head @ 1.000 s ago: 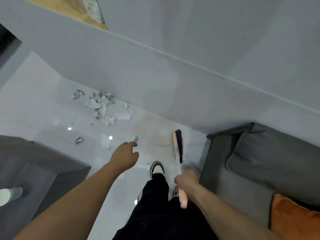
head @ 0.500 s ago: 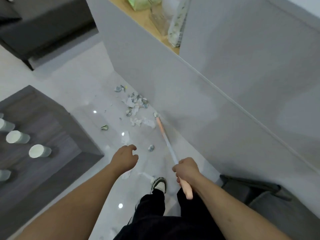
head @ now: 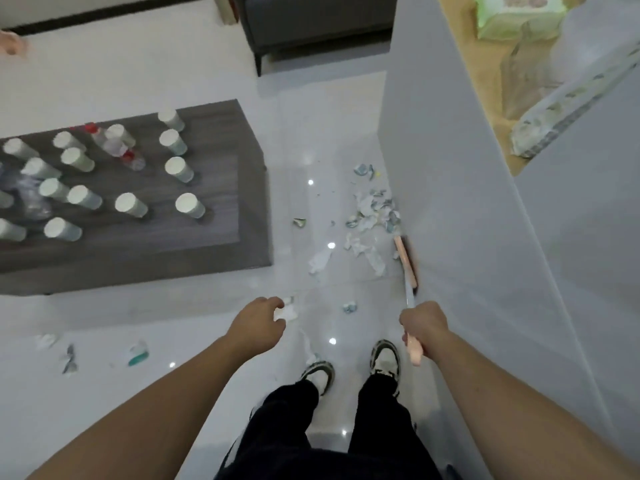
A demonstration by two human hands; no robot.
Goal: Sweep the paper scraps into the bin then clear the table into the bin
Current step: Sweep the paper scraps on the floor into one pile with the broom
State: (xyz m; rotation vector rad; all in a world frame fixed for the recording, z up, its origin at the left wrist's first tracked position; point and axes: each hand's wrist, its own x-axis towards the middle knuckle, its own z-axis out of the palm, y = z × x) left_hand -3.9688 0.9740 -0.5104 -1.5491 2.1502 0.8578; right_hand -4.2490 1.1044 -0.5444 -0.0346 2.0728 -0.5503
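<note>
Head view — pale glossy floor [head: 145, 317], grey partition wall [head: 460, 237] as my landmark.

Item 1: paper scraps [head: 372, 213], main heap on the floor right against the foot of the wall; stragglers lie further out from it, and a few more [head: 69, 355] sit well away from the wall. None gathered yet, as far as I can judge.

Item 2: broom [head: 406, 263], pink head touching the floor along the wall's base, just beside the heap. My right hand [head: 423, 322] is wrapped around its handle.

Item 3: left hand [head: 258, 322], fingers loosely curled, holding nothing, hovering above the floor away from the wall.

Item 4: table [head: 207, 251], dark, well apart from the wall. It carries many white cups [head: 190, 204], standing apart from one another, plus clear plastic bottles [head: 117, 147] with red caps lying among them. What the cups hold I cannot tell.

Item 5: bin — not in view.

Progress, by my estimate: sweeping barely begun; the table is untouched.
</note>
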